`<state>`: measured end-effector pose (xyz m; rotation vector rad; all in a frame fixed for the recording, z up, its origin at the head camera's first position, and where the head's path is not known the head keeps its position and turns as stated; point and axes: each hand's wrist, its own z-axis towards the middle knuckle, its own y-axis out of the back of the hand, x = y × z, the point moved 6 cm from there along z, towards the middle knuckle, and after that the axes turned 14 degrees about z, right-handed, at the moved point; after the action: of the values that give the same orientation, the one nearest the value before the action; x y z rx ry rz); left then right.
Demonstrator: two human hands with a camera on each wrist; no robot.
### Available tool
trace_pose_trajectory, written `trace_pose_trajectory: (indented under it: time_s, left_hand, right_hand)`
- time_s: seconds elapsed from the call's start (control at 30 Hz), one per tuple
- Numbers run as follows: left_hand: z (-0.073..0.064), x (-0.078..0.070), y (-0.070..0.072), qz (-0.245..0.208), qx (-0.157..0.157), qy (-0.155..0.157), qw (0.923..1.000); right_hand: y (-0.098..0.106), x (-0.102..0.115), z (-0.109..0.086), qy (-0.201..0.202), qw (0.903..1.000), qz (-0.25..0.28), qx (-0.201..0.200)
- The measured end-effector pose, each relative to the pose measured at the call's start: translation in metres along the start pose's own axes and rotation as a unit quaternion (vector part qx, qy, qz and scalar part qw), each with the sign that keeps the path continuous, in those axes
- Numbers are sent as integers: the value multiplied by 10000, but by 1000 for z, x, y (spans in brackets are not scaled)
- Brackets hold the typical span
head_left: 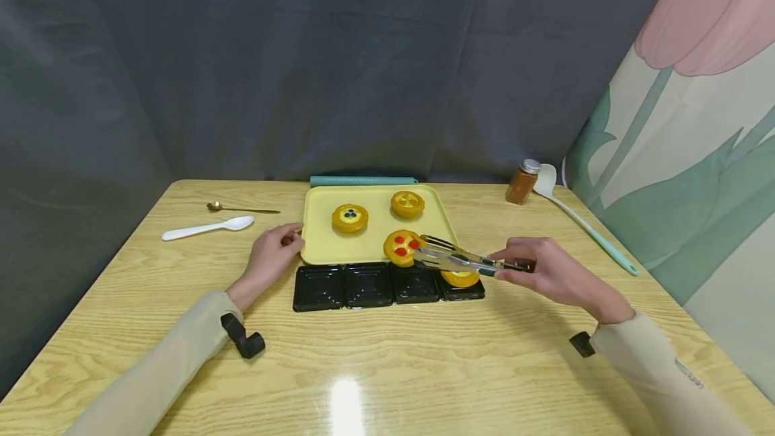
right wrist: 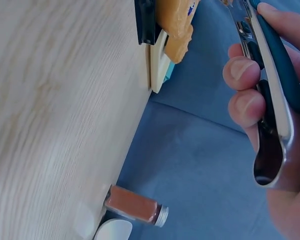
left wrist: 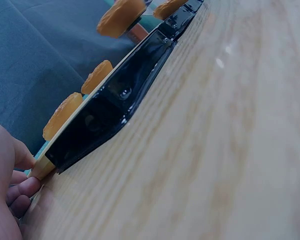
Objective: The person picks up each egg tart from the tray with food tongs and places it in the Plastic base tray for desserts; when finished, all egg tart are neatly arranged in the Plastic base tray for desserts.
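Observation:
My right hand (head_left: 547, 271) grips metal tongs (head_left: 451, 261), with fingers and thumb round the dark handles in the right wrist view. Between the tongs' tips is an egg tart with red topping (head_left: 398, 247), held over the near edge of a yellow tray (head_left: 375, 247). That tray's left edge is pinched between the thumb and fingers of my left hand (head_left: 275, 251). On the tray sit a tart with blue berries (head_left: 350, 218) and a plain yellow tart (head_left: 408, 204). Another tart (head_left: 461, 280) lies in the rightmost compartment of a black sectioned tray (head_left: 319, 288), partly hidden by the tongs.
A white spoon (head_left: 208, 228) and a thin gold spoon (head_left: 242, 209) lie at the left. Behind the yellow tray is a teal bar (head_left: 363, 181). A spice jar (head_left: 523, 182) and a long teal-handled spoon (head_left: 584, 224) are at the right, near the dark curtain (head_left: 363, 66).

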<state>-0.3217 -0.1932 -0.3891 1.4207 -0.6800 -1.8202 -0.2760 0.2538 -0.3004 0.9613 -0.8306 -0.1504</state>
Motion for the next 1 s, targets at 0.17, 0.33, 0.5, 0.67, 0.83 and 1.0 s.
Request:
trace_pose_trajectory:
  time_s: [0.17,0.33,0.5,0.67,0.83,1.0]
  left_hand:
    - [0,0,1,20,-4,-2,10000]
    - [-1,-1,1,27,2,-14,10000]
    - [-1,-1,0,-2,13,-27,10000]
    - [-1,-1,0,18,-5,-22,10000]
    - [-1,-2,0,26,-2,-20,10000]
    - [-1,-1,0,22,11,26,10000]
  right_hand:
    - [0,5,-10,83,10000,-1,51]
    - [-2,6,-15,159,9998,-59,90]
    - [-3,7,-17,211,9996,-114,116]
    - [-3,9,-18,260,9994,-162,144]
    - [-3,11,-19,284,9992,-220,172]
    - [-3,13,-17,418,9984,-344,171]
